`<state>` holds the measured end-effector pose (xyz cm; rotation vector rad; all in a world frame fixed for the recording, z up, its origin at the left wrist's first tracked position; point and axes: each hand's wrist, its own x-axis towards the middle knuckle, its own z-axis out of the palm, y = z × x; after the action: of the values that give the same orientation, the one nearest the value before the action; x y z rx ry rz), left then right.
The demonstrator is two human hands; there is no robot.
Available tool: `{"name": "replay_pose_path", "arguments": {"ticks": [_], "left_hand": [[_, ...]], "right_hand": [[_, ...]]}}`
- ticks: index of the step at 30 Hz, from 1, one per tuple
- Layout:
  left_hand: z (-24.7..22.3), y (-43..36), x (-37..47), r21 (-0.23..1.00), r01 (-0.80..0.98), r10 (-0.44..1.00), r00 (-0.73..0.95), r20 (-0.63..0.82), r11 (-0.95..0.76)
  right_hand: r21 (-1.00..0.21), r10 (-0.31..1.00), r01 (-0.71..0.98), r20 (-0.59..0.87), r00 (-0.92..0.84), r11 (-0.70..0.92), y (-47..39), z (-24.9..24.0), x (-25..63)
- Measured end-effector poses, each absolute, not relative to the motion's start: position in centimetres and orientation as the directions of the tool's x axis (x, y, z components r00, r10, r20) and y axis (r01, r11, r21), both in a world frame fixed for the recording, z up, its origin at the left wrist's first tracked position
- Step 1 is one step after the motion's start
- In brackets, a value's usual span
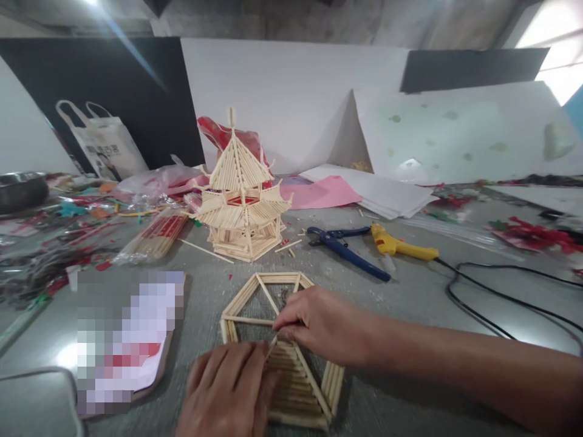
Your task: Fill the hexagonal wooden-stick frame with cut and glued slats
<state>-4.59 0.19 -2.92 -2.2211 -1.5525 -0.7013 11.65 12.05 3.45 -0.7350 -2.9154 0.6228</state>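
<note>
A hexagonal frame of pale wooden sticks (pixel 334 388) lies flat before me, with spokes meeting near its middle. One front section is filled with a row of sticks (pixel 291 379) that shorten toward the centre. My left hand (pixel 228 388) curls over the frame's front left side, fingers pressed together and fingertips mostly hidden. At the centre, my right hand (pixel 314 325) pinches at the tip of the filled section; whatever lies between its fingers is hidden. Behind the frame stands a tiered stick pagoda (pixel 241 212), upright, with a pointed roof.
Blue cutters (pixel 348 252) and a yellow glue gun (pixel 403 244) with a black cord lie right of the pagoda. A bag of sticks (pixel 157 235) and a phone (pixel 157 358), its screen blurred, are on the left. Pink paper (pixel 323 193) and scraps lie behind.
</note>
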Motion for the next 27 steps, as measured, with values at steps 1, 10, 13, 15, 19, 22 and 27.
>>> {"name": "replay_pose_path", "arguments": {"ticks": [1, 10, 13, 15, 19, 22, 27], "left_hand": [[-2.7, 0.5, -4.4, 0.026, 0.941, 0.789, 0.267, 0.554, -0.337], [-2.3, 1.3, -3.0, 0.141, 0.96, 0.887, 0.159, 0.433, -0.241], [-2.3, 1.2, -3.0, 0.181, 0.955, 0.896, 0.142, 0.421, -0.236], [-2.3, 1.2, -2.9, 0.203, 0.952, 0.903, 0.13, 0.409, -0.229], [-2.4, 1.2, -2.8, 0.206, 0.954, 0.9, 0.115, 0.42, -0.218], [-2.3, 1.2, -2.8, 0.205, 0.952, 0.896, 0.122, 0.427, -0.227], [-2.1, 1.1, -2.5, 0.198, 0.954, 0.885, 0.113, 0.452, -0.224]], "right_hand": [[-0.435, 0.471, 0.446, -0.055, -0.88, 0.782, 12.2, 3.6, 11.5], [-0.519, 0.502, 0.469, -0.088, -0.861, 0.714, 12.6, 3.4, 11.2], [-0.525, 0.513, 0.491, -0.115, -0.85, 0.696, 12.6, 3.7, 11.1], [-0.522, 0.519, 0.497, -0.119, -0.847, 0.693, 12.5, 4.0, 11.1], [-0.508, 0.513, 0.494, -0.115, -0.851, 0.705, 12.3, 4.3, 11.0], [-0.522, 0.508, 0.49, -0.122, -0.853, 0.698, 12.3, 4.4, 11.1], [-0.599, 0.49, 0.426, -0.063, -0.87, 0.679, 12.6, 4.2, 11.9]]}}
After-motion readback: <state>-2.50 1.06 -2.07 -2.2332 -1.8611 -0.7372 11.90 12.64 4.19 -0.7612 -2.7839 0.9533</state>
